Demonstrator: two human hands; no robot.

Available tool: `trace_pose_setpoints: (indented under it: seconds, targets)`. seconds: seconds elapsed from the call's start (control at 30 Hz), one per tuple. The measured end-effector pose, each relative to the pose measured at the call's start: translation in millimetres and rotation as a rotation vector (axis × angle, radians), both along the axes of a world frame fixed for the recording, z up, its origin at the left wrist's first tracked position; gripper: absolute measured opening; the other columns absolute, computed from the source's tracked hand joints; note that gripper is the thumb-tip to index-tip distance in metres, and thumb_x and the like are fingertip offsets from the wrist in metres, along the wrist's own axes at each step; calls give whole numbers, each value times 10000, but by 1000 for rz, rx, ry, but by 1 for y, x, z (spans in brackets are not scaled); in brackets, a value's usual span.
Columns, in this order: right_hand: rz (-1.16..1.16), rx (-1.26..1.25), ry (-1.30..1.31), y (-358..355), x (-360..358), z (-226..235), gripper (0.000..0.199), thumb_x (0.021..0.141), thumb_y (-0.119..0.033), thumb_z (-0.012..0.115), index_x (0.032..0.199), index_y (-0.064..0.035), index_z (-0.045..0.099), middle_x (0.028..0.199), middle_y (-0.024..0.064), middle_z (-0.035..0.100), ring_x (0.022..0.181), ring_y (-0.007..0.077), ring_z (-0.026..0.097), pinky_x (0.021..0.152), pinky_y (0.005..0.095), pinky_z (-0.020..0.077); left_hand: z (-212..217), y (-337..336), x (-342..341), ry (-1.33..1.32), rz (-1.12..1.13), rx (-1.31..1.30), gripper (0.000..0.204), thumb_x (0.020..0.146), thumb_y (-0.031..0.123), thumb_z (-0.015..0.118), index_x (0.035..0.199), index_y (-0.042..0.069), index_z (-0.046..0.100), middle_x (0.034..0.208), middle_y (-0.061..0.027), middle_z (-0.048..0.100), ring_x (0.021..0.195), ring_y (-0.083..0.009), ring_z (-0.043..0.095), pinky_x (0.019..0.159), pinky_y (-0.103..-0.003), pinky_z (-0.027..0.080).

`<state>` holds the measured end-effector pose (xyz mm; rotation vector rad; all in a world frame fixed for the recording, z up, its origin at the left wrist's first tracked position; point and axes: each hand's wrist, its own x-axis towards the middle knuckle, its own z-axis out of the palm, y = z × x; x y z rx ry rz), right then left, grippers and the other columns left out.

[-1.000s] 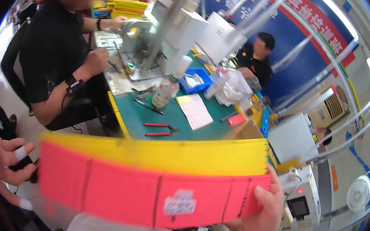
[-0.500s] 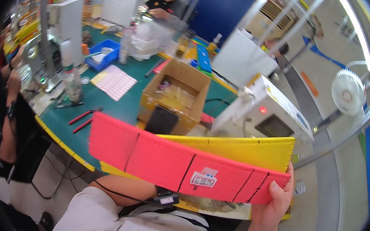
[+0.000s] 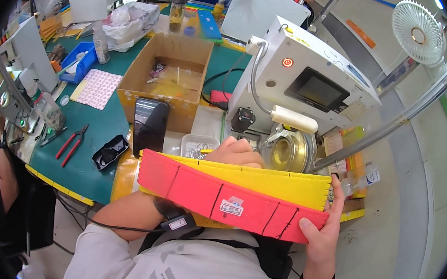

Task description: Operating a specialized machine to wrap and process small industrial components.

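My right hand (image 3: 324, 238) grips the right end of two long foam-like strips, its thumb pressed on the front one. The front strip is red (image 3: 191, 191), crossed by black pen lines, with a small white label. Behind it lies a yellow strip (image 3: 283, 185), fanned upward, with a stitched or notched edge. My left hand (image 3: 235, 152) shows above the strips' upper edge, its fingers curled beside a small clear tray (image 3: 200, 146) of small parts. The strips cover its lower part, and whatever its fingers hold is hidden.
Ahead stand an open cardboard box (image 3: 183, 114) and a black phone (image 3: 149, 124). A white machine (image 3: 272, 85) with a screen and a round metal bowl (image 3: 287, 151) is on the right. Red-handled pliers (image 3: 72, 146) and a black case (image 3: 110, 152) lie left. Co-workers sit nearby.
The head view has turned, bringing the machine's bowl and the tray into sight. My left hand, earlier hidden behind the strips, now shows above them. My right hand keeps its grip.
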<state>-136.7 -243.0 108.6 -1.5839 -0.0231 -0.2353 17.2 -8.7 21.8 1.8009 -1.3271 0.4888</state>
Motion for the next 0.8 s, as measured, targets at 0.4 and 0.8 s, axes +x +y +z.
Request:
trace_pose_setpoints:
  seconds: [0.4, 0.8]
  targets:
    - [69, -77, 29, -11, -1, -10, 1031, 809, -45, 805, 1648, -99, 209, 1356, 195, 647, 1257, 269, 671, 1114, 418, 519, -7, -6, 2, -90, 81, 26, 229, 885, 346, 708, 957, 139, 644, 1137, -2, 705, 1055, -225, 572, 920, -414, 401]
    - [105, -57, 52, -10, -8, -32, 931, 814, 2, 814, 1556, -111, 263, 1359, 181, 611, 1254, 257, 654, 1075, 403, 537, -9, -7, 3, -90, 94, -8, 203, 838, 278, 739, 929, 128, 638, 1123, 11, 709, 1016, -220, 567, 896, -393, 405]
